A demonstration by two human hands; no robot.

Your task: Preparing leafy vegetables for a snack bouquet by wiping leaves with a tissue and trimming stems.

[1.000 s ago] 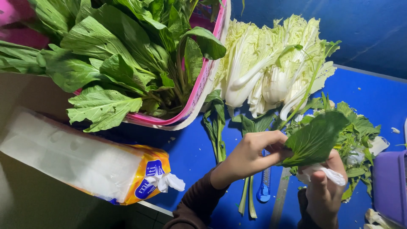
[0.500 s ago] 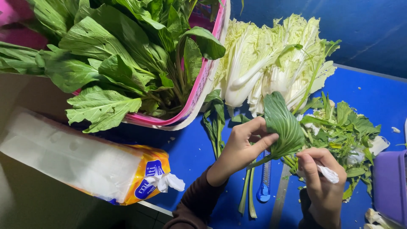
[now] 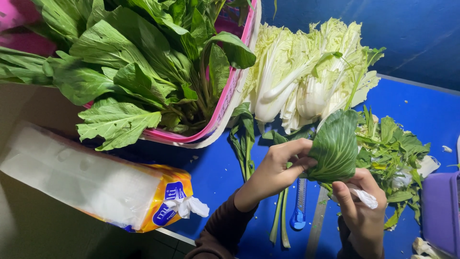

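Left hand (image 3: 275,170): grip pinched on the base of a broad green leaf (image 3: 335,146), thumb and fingers pressed on it. Leaf is held above the blue worktop (image 3: 215,177), between both hands, just in front of the cut cabbage. Right hand (image 3: 362,211): fingers curled under the leaf's lower edge, touching it; a white wrap shows on one finger. Can't tell how firmly that grip is closed.

Containers:
- Pink basket (image 3: 225,108), upper left, piled full with large dark leafy greens (image 3: 129,72) that spill over the rim.
- Purple container (image 3: 441,211) at the right edge, contents not visible.
- Plastic bag of white tissue (image 3: 91,180), lower left, open end with a tuft sticking out.

Loose on worktop: pale napa cabbage halves (image 3: 306,72) beside the basket, a heap of trimmed leaf scraps (image 3: 395,148) to the right, a blue-handled knife (image 3: 299,204) and a few green stalks (image 3: 280,216) under the hands.
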